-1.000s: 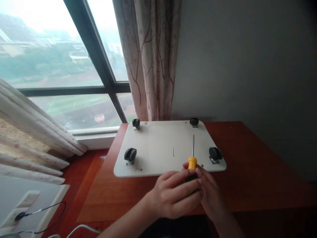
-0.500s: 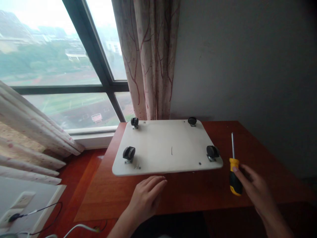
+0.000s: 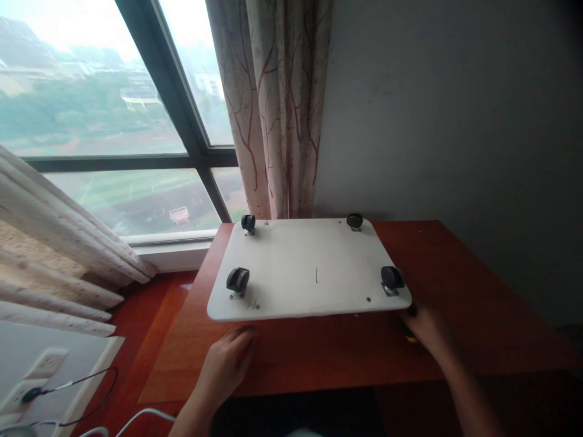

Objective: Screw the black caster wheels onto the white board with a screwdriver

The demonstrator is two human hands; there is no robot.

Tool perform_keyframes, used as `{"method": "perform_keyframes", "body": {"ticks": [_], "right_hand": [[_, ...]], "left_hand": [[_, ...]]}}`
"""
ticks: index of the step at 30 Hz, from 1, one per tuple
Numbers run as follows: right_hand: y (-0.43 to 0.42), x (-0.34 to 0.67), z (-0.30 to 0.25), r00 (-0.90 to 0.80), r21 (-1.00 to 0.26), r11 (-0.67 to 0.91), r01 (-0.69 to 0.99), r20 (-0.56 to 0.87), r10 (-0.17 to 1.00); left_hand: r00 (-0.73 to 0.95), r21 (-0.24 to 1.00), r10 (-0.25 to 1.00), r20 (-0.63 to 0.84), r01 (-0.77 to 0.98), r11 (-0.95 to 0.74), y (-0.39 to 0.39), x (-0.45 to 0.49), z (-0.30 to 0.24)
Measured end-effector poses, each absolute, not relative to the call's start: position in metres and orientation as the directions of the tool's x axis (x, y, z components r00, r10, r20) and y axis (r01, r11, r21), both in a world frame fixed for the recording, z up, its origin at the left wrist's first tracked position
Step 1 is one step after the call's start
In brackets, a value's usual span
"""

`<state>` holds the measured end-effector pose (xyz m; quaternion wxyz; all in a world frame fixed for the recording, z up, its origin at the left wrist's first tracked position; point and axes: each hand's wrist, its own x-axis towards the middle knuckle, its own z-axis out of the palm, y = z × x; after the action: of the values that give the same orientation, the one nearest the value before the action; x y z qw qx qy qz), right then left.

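A white board (image 3: 291,261) with rounded corners lies on the table, black casters standing up from its corners. By its near right corner, under the caster (image 3: 392,277), is my right hand (image 3: 426,328), blurred and closed around a screwdriver (image 3: 410,337). Only a bit of the black and yellow handle shows; the shaft is out of sight. My left hand (image 3: 230,358) is just below the board's near left corner, over the tabletop. Its fingers are curled together, with nothing visible in them.
The brown wooden table (image 3: 328,358) carries the board and extends to the right. A window (image 3: 136,200) and curtains (image 3: 286,109) stand behind and left. Cables (image 3: 146,414) and a wall socket (image 3: 48,364) are at the lower left.
My right hand has moved left with the screwdriver, which stood upright before, to the board's near right corner. My left hand has shifted left along the near edge. The board stays put.
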<state>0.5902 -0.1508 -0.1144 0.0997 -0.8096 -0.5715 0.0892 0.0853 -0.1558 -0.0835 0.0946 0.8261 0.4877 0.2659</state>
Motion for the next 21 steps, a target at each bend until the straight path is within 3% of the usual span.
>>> {"method": "perform_keyframes", "body": {"ticks": [13,21], "right_hand": [[-0.144,0.584,-0.112,0.286,-0.225,-0.296,0.929,-0.074,0.955],[-0.145,0.587,-0.112,0.272,-0.283,-0.289,0.914,-0.1,0.957]], "left_hand": [[0.265,0.487,0.925,0.272,0.792,-0.369,-0.142,0.043,-0.078],[0.063,0.689,0.977,0.204,0.7,-0.189,-0.135,0.029,-0.077]]}}
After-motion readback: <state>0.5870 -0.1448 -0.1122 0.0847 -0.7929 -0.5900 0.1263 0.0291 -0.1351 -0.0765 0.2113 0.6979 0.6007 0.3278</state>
